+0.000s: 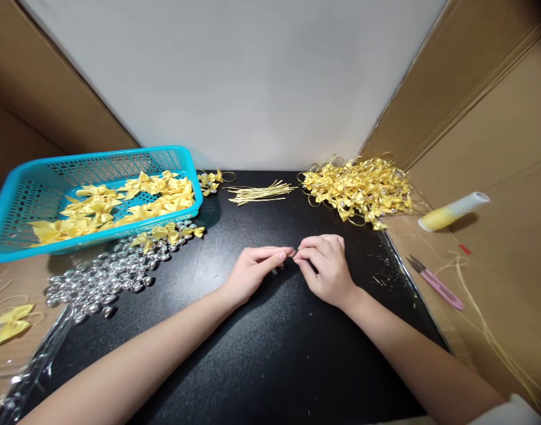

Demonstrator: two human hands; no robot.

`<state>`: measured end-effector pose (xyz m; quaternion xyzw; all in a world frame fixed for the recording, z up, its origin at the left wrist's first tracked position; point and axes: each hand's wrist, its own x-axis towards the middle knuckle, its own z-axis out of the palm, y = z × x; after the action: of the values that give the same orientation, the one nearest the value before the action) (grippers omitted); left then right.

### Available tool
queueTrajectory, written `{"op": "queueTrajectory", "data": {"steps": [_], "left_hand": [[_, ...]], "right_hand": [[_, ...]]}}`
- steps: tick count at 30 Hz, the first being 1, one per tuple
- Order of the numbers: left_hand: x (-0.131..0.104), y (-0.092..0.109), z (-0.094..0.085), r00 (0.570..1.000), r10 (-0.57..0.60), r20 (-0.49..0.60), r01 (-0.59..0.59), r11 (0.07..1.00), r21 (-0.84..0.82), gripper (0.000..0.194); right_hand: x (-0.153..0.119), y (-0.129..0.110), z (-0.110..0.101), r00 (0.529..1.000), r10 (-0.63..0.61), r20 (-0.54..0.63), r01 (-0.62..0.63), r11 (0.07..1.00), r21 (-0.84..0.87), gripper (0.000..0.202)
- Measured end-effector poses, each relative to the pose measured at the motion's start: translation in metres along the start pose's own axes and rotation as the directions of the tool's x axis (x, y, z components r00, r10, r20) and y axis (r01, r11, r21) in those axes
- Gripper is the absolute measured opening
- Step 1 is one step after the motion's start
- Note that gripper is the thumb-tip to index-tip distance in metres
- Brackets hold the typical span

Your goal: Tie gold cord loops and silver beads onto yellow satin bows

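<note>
My left hand and my right hand meet fingertip to fingertip just above the black work surface. The left thumb and fingers are pinched together. On the right, the thumb and index finger close in a pinch against the left fingertips. Whatever lies between them is tiny and mostly hidden, and I cannot make out what it is. Beyond the hands lies a loose bundle of short gold ties. Silver beads are spread to the left of my left hand.
A blue plastic basket of yellow ribbon bows stands at left. Several gold bows lie beside it. Finished-looking yellow bows with loops form a heap at back right. Pink thread snips and a thread spool lie at right, beside cardboard walls.
</note>
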<state>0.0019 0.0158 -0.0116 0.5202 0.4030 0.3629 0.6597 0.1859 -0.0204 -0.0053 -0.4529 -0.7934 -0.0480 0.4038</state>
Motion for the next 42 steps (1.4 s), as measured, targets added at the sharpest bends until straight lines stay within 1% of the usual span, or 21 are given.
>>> {"op": "queueTrajectory", "data": {"steps": [2,5,7,8,11,13,15,16,18,19,21,24,29,31,34,36,37,40,42], "left_hand": [[-0.0020,0.0020,0.0010,0.998,0.061,0.020,-0.064,0.989,0.131,0.019],[-0.0039,0.0040,0.0016,0.987,0.153,0.045,-0.159,0.949,0.271,0.016],[-0.0047,0.0041,0.0015,0.976,0.213,0.053,-0.219,0.914,0.343,0.016],[-0.0051,0.0038,0.0014,0.969,0.236,0.075,-0.247,0.895,0.371,0.016],[-0.0060,0.0022,0.0009,0.956,0.245,0.164,-0.292,0.862,0.415,0.016],[-0.0064,0.0015,0.0007,0.957,0.218,0.191,-0.281,0.860,0.426,0.017],[-0.0069,0.0014,0.0005,0.962,0.196,0.191,-0.260,0.872,0.414,0.019],[-0.0072,0.0016,0.0004,0.963,0.192,0.188,-0.253,0.885,0.391,0.020],[-0.0077,0.0022,0.0004,0.966,0.190,0.178,-0.239,0.918,0.317,0.021],[-0.0079,0.0027,0.0004,0.967,0.190,0.169,-0.231,0.933,0.275,0.021],[-0.0083,0.0035,0.0006,0.973,0.179,0.144,-0.207,0.956,0.208,0.022],[-0.0083,0.0042,0.0006,0.984,0.137,0.118,-0.156,0.972,0.177,0.022],[-0.0076,0.0027,-0.0005,0.992,0.088,0.090,-0.104,0.974,0.201,0.022],[-0.0074,0.0020,-0.0008,0.992,0.093,0.083,-0.109,0.972,0.210,0.022],[-0.0076,0.0020,-0.0004,0.989,0.120,0.086,-0.137,0.965,0.226,0.024],[-0.0079,0.0024,0.0001,0.987,0.134,0.085,-0.151,0.959,0.241,0.025],[-0.0081,0.0026,0.0002,0.987,0.137,0.084,-0.154,0.957,0.247,0.025],[-0.0083,0.0024,0.0000,0.990,0.121,0.075,-0.136,0.957,0.256,0.024],[-0.0082,0.0021,-0.0003,0.994,0.095,0.052,-0.105,0.960,0.261,0.023]], "right_hand": [[-0.0011,0.0016,-0.0001,0.999,-0.019,0.027,0.020,0.999,-0.028,0.010],[-0.0028,0.0033,-0.0001,0.995,-0.014,0.097,0.016,1.000,-0.023,0.011],[-0.0033,0.0033,-0.0002,0.992,0.023,0.125,-0.023,1.000,0.002,0.012],[-0.0032,0.0029,-0.0001,0.990,0.046,0.133,-0.049,0.999,0.020,0.011],[-0.0018,0.0010,0.0006,0.984,0.097,0.146,-0.109,0.991,0.079,0.011],[-0.0004,-0.0001,0.0012,0.982,0.118,0.149,-0.137,0.983,0.123,0.011],[0.0009,-0.0002,0.0016,0.975,0.153,0.160,-0.184,0.962,0.202,0.009],[0.0015,0.0002,0.0017,0.969,0.173,0.174,-0.215,0.942,0.259,0.006],[0.0022,0.0019,0.0018,0.953,0.200,0.226,-0.275,0.885,0.376,0.009],[0.0024,0.0028,0.0020,0.945,0.200,0.258,-0.297,0.858,0.419,0.011],[0.0027,0.0045,0.0025,0.930,0.189,0.315,-0.325,0.823,0.467,0.008],[0.0028,0.0056,0.0038,0.918,0.188,0.349,-0.350,0.797,0.493,0.005],[0.0016,0.0054,0.0057,0.917,0.213,0.338,-0.371,0.768,0.523,0.008],[0.0011,0.0053,0.0060,0.908,0.237,0.346,-0.397,0.750,0.529,0.004],[0.0012,0.0054,0.0058,0.898,0.223,0.379,-0.408,0.743,0.531,0.010],[0.0018,0.0056,0.0054,0.902,0.209,0.379,-0.396,0.751,0.529,0.003],[0.0022,0.0058,0.0053,0.904,0.213,0.370,-0.393,0.754,0.527,0.003],[0.0026,0.0061,0.0056,0.908,0.239,0.343,-0.396,0.754,0.524,0.012],[0.0022,0.0060,0.0065,0.912,0.251,0.325,-0.394,0.758,0.519,0.014]]}}
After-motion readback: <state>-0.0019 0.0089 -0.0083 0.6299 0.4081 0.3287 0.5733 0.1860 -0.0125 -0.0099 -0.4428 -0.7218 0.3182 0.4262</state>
